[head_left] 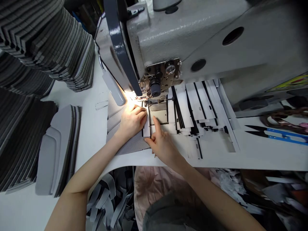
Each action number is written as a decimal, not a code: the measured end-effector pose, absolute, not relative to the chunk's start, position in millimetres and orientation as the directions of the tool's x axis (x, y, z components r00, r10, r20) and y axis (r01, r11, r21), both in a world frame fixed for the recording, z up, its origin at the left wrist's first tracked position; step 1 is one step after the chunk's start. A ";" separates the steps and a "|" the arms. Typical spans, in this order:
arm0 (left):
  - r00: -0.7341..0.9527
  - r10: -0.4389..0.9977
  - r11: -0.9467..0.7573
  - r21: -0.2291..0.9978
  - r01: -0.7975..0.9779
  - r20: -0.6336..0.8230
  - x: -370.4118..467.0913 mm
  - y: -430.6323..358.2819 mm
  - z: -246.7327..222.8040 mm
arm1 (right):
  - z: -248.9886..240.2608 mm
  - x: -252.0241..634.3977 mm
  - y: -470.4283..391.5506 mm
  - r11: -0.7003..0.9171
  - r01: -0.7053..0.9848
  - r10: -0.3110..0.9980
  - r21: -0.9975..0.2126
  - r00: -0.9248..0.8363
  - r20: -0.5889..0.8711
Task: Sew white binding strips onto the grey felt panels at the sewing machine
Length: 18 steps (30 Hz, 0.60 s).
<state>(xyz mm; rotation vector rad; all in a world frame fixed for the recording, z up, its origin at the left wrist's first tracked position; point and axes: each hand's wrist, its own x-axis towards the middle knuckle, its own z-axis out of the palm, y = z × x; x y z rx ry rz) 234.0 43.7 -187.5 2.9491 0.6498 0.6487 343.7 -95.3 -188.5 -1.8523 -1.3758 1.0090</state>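
Note:
Under the sewing machine's needle area (145, 102) lies a grey mesh fabric panel (132, 143), with a narrow white strip (146, 128) edged in black on top of it. My left hand (133, 120) rests on the panel, its fingers bent together and pressed on the strip's left side, close to the presser foot. On the other side, my right hand (163, 144) has its index finger stretched towards the metal plate (158, 116). Its thumb points left at the strip's lower end; the other fingers curl underneath, partly hidden.
Several white strips with black edges (192, 109) lie right of the needle. Blue-handled snips (284, 133) rest farther right. Tall stacks of grey padded pieces (53, 41) and shaped grey panels (57, 147) stand at left. Below the table edge hang grey scraps (108, 202).

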 end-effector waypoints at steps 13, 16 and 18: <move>0.816 0.415 -0.910 0.190 0.369 0.403 231.3 45.0 -192.1 | -177.9 357.0 -74.4 -0.325 0.366 0.945 -0.872 0.145 -0.292; 0.812 0.404 -0.915 0.184 0.359 0.421 233.4 50.0 -194.0 | -180.2 357.8 -69.7 -0.309 0.413 0.951 -0.857 0.154 -0.269; 0.805 0.398 -0.917 0.192 0.349 0.440 233.1 50.1 -195.0 | -182.0 358.4 -65.6 -0.292 0.455 0.956 -0.841 0.159 -0.246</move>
